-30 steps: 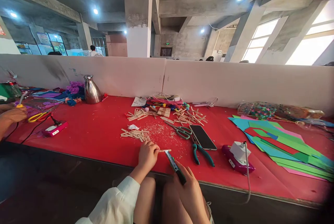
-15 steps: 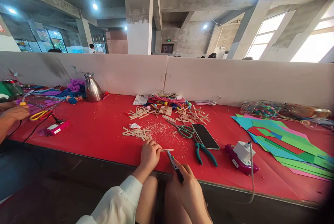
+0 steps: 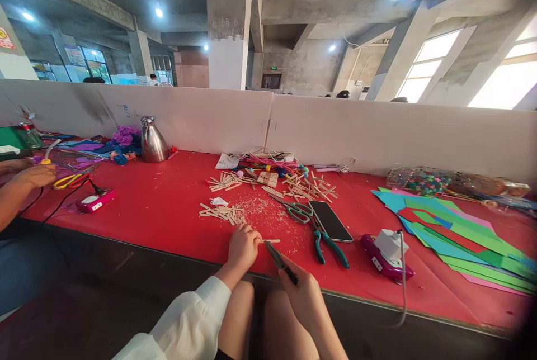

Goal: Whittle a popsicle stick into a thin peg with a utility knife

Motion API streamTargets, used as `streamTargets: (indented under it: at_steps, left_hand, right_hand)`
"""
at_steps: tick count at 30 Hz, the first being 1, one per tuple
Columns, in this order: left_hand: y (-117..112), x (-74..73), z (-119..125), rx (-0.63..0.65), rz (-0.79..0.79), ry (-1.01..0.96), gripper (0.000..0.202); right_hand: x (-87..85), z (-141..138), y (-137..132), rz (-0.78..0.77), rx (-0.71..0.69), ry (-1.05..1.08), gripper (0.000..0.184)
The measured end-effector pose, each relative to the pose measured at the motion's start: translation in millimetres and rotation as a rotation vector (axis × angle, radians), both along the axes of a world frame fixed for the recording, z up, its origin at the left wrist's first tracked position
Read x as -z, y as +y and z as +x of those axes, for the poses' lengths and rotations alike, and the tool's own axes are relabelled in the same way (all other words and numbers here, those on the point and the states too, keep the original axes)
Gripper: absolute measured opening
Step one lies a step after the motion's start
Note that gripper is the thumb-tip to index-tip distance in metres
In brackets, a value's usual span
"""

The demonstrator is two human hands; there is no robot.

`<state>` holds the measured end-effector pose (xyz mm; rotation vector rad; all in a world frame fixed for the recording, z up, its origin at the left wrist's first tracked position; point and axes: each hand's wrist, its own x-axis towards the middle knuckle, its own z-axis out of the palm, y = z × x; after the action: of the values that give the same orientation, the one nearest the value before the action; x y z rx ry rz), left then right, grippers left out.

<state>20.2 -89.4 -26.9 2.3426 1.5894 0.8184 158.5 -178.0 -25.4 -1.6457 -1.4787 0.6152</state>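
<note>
My left hand is closed on a small wooden stick and holds it flat near the front edge of the red table. My right hand grips a utility knife. The knife's blade points up and left, to a spot just under the stick. Wood shavings lie scattered behind the stick. A small pile of cut sticks lies just behind my left hand.
Scissors, teal pliers, a phone and a purple glue gun lie to the right, then coloured paper sheets. More sticks, a metal jug and a white partition stand behind. Another person's hand works at far left.
The view has shifted slightly. My right hand has tilted the knife lower, its blade under the stick. My left hand keeps its hold on the stick.
</note>
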Motion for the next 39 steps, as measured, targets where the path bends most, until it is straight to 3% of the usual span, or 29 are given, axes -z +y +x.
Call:
streamTargets:
  at_steps: [8, 15, 18, 23, 26, 32, 39]
  left_hand:
    - [-1.7, 1.1, -0.7, -0.011, -0.008, -0.013, 0.019]
    - [-4.2, -1.5, 0.4, -0.031, -0.011, 0.007, 0.018]
    - [-4.3, -1.2, 0.9, -0.041, 0.0, 0.027, 0.018]
    - [-1.8, 1.6, 1.7, -0.037, 0.004, 0.045, 0.018]
    - [-1.2, 1.6, 2.5, -0.036, 0.007, 0.047, 0.017]
    - [-2.5, 0.3, 2.3, -0.032, 0.015, 0.044, 0.018]
    - [-3.3, 1.6, 2.3, -0.046, 0.002, 0.028, 0.017]
  right_hand:
    - [-2.0, -6.5, -8.4, 0.048, 0.105, -0.03, 0.032]
    - [-15.4, -15.1, -14.7, -0.02, 0.121, -0.281, 0.035]
    - [-10.7, -18.3, -14.3, -0.123, 0.165, -0.442, 0.039]
    - [3.3, -25.5, -8.7, -0.175, 0.087, -0.629, 0.042]
    - [-0.2, -26.2, -4.9, -0.167, 0.061, -0.577, 0.042]
    - [-18.0, -16.5, -0.3, -0.042, -0.057, -0.115, 0.037]
    - [-17.5, -16.9, -14.9, -0.072, 0.073, -0.189, 0.036]
